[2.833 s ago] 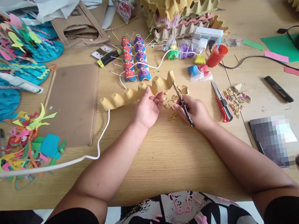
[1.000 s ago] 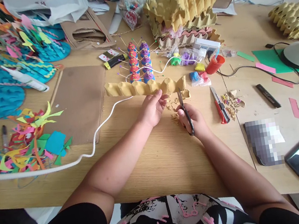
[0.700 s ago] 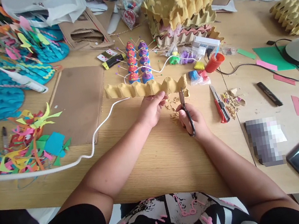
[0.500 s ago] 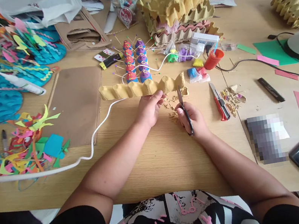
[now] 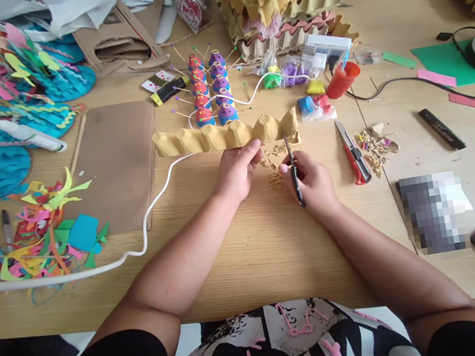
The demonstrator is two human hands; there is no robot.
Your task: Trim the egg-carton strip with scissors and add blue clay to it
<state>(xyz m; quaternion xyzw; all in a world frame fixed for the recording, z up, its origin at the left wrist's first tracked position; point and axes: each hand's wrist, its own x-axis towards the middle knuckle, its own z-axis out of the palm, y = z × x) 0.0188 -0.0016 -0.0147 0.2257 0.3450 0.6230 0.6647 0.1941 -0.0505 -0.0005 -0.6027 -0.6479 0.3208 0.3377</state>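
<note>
Egg carton strip: held over the worktop [image 5: 231, 252], just in front of the two rows of painted cups [image 5: 221, 86]; its long axis [image 5: 213, 138] is laid left to right.
Left hand [image 5: 239, 171]: closed in a pinch; the near edge is gripped right of the strip's middle, thumb uppermost.
Right hand [image 5: 313, 180]: wrapped around the handles of the scissors [image 5: 296, 180]; blades are pointed away from the body.
Blades to strip: set roughly crosswise to the long axis, overlapping the near edge close to the right end; that end is nearer the right hand. Blade gap cannot be told.
Carton scraps [image 5: 276, 182]: scattered between the hands.
Box cutter [image 5: 354, 158]: laid right of the right hand, untouched.
</note>
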